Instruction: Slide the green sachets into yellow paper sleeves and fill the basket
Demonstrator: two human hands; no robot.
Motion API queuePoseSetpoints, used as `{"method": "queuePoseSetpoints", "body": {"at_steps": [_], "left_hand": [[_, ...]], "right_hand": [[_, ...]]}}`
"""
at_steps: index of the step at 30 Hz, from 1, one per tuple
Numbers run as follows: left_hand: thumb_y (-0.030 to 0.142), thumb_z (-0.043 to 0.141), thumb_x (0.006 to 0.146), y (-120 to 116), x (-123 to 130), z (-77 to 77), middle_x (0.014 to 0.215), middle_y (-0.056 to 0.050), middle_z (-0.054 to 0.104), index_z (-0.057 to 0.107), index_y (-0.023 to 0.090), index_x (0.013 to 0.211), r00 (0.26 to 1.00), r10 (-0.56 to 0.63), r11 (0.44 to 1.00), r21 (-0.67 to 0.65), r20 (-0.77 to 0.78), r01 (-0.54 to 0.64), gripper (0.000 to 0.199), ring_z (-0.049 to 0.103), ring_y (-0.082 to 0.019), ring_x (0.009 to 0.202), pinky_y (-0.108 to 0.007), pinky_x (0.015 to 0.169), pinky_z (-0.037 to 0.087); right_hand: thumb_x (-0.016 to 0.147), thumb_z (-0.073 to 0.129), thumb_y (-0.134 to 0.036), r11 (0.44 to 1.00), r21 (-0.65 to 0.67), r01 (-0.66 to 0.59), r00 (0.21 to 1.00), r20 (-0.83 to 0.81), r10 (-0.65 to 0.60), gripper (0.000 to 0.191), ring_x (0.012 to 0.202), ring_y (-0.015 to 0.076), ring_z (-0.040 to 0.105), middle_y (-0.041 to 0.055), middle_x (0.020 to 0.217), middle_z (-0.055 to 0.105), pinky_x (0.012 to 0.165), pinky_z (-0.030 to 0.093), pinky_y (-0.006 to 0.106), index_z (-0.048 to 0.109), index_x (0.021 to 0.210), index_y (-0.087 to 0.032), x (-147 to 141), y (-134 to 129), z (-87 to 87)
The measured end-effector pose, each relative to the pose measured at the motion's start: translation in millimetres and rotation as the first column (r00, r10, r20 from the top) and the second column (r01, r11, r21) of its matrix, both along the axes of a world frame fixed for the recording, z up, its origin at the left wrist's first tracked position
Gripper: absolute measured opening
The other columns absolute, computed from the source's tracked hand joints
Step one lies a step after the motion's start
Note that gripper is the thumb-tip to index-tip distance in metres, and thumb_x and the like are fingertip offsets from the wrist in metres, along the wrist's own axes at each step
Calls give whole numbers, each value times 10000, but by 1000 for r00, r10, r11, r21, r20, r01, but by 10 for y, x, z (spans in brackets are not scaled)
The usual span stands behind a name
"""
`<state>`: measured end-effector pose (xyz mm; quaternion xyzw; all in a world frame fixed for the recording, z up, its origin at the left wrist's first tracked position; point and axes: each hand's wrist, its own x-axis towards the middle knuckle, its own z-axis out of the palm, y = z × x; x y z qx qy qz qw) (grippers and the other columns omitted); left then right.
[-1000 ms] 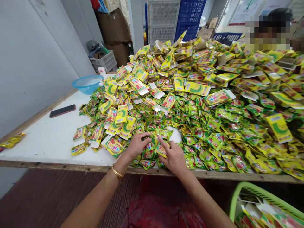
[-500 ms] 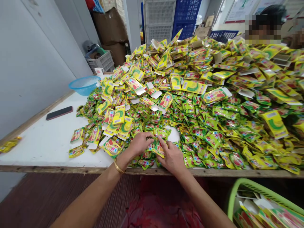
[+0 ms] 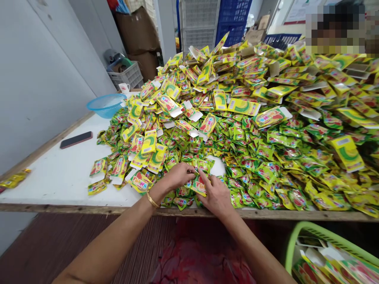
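Observation:
Near the table's front edge, my right hand (image 3: 217, 194) grips a small yellow-green box (image 3: 199, 185) with red print, its index finger stretched along the top. My left hand (image 3: 180, 175), with a gold bangle on the wrist, is closed at the box's upper left end, thumb and fingertips together; what they pinch is too small to make out. Green candy packets (image 3: 182, 203) lie under and around both hands. Left of my left hand lies a flat yellow box (image 3: 139, 182).
A large heap of yellow boxes (image 3: 244, 107) rises behind the packets. On the left are a phone (image 3: 76, 140) and a blue basket (image 3: 106, 105). A green basket (image 3: 291, 246) holding boxes stands lower right. Across the table is a person (image 3: 334, 31).
The fingers of my left hand have closed together and moved slightly right, to the end of the box. My right hand keeps its hold. The view has shifted slightly.

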<state>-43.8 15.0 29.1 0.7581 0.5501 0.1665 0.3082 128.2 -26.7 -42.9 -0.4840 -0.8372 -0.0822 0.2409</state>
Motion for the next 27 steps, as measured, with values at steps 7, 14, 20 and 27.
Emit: {"method": "queuePoseSetpoints", "body": {"at_steps": [7,14,20,27], "left_hand": [[137,547,662,-23,80,-23,645,-25,655,725,168,660,993,70,994,93,-99,-61,180,496,-142,607,-235,574,326],[169,495,689,-22,-64,41,625,0,632,736,183,692,982,-74,997,6,175,74,242,525,-137,626,-216,609,385],[130,549,633,-3,11,-100,644,6,661,716,147,718,987,137,990,22,82,-140,188,534,-128,598,-216,577,366],[171,566,655,23,74,-26,608,-16,631,702,130,679,989,142,989,26,40,-143,144,517,-137,596,-235,577,358]], "right_hand": [[807,567,-394,999,41,-6,1000,21,6,596,813,219,494,85,931,555,701,384,318,426,1353,-202,5,-14,9],[821,556,-408,998,56,-37,999,11,37,587,830,221,486,84,927,545,716,378,319,421,1359,-214,10,-6,-2],[826,542,-391,995,94,-40,999,26,38,551,841,227,487,98,965,555,724,378,335,451,1335,-199,7,-12,-16],[822,544,-386,997,67,-31,999,21,30,567,838,232,483,100,963,549,726,377,339,437,1344,-191,27,-10,-18]]}}
